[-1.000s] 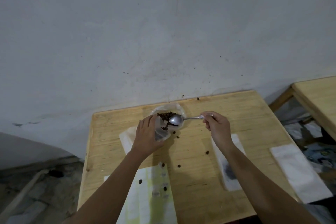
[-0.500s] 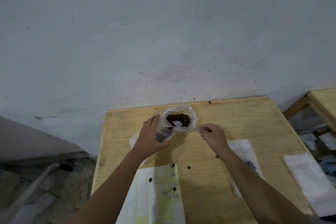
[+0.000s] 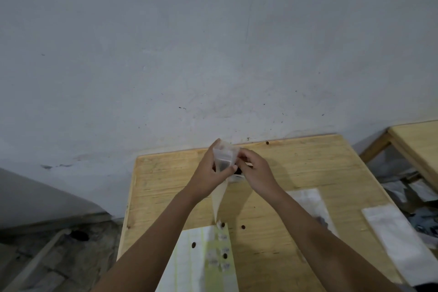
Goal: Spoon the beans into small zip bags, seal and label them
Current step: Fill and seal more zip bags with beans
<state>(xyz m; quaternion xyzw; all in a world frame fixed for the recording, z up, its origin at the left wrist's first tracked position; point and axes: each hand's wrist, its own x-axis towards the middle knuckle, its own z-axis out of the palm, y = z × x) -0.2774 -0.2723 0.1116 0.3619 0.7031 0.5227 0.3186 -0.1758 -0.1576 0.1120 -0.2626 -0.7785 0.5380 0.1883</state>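
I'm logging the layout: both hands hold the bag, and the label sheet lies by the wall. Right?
No. The left hand and right hand hold the bag, but the label sheet lies at the near edge of the table, not by the wall, as the head view shows.

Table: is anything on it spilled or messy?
Yes. A few dark beans lie loose on the wooden table, two of them on the label sheet and one near the far edge. They look spilled, since they belong in the small zip bag that the left hand and right hand hold.
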